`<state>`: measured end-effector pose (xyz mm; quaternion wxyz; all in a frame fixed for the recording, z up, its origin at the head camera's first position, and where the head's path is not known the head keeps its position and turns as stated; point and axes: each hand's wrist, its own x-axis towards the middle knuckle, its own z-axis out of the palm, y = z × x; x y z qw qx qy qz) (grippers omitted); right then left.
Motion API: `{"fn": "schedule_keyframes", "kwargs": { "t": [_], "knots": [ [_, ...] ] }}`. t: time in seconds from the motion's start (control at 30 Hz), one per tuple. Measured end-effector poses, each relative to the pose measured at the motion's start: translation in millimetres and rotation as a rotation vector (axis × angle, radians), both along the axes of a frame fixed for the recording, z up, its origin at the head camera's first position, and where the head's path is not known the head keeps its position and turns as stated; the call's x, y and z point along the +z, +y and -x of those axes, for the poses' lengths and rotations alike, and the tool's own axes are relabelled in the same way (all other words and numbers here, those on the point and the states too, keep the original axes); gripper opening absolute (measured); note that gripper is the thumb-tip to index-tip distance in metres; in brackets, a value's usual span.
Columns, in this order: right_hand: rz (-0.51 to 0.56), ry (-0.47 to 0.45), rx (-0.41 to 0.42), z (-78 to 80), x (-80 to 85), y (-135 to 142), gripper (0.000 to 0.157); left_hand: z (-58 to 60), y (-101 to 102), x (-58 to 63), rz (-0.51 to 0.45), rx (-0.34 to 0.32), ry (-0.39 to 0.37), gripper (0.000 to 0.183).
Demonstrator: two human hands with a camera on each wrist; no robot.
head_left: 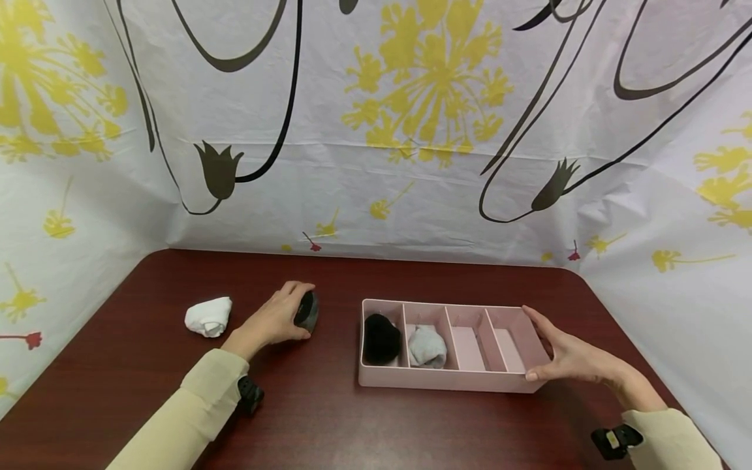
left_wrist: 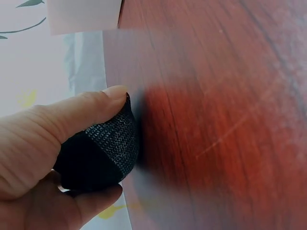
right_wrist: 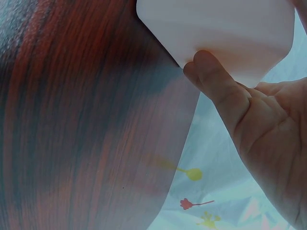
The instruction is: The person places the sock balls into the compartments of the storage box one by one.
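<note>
My left hand (head_left: pixel 276 318) pinches a balled-up black and grey sock (head_left: pixel 307 311) between thumb and fingers. In the left wrist view the sock's (left_wrist: pixel 115 143) knitted grey band shows beside its black part. My right hand (head_left: pixel 578 354) grips the right end of a pink divided box (head_left: pixel 446 380), thumb at the near corner and fingers at the far one. From the right wrist, the box's (right_wrist: pixel 225 28) outer end wall is seen against the thumb. A black balled sock (head_left: pixel 382 339) sits in the leftmost compartment, and a light grey one (head_left: pixel 427 347) in the compartment beside it.
A white balled sock (head_left: pixel 209 317) lies on the dark red-brown table (head_left: pixel 305 424), left of my left hand. Behind the table hangs a white sheet (head_left: pixel 329 183) with yellow and dark plant prints, which also runs along both sides.
</note>
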<state>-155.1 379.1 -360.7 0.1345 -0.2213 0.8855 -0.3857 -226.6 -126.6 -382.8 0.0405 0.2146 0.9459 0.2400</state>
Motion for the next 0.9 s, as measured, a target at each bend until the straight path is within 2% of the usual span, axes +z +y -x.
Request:
{"fn": "schedule_keyframes", "kwargs": {
  "t": [0.17, 0.4, 0.7, 0.9],
  "knots": [
    [-0.005, 0.009, 0.002, -0.2, -0.3, 0, 0.110, -1.7, 0, -0.4, -0.012, 0.032, 0.014, 0.083],
    [-0.011, 0.008, 0.000, -0.4, 0.6, 1, 0.108, -4.7, 5, 2.3, -0.066, 0.041, 0.052, 0.083],
    [-0.036, 0.014, -0.011, -1.6, 2.4, 0, 0.108, -10.1, 15, 14.1, -0.120, 0.037, 0.107, 0.083],
    [-0.061, 0.019, -0.022, -2.3, 3.4, 1, 0.108, -16.0, 27, 27.6, -0.207, 0.041, 0.174, 0.084]
  ]
}}
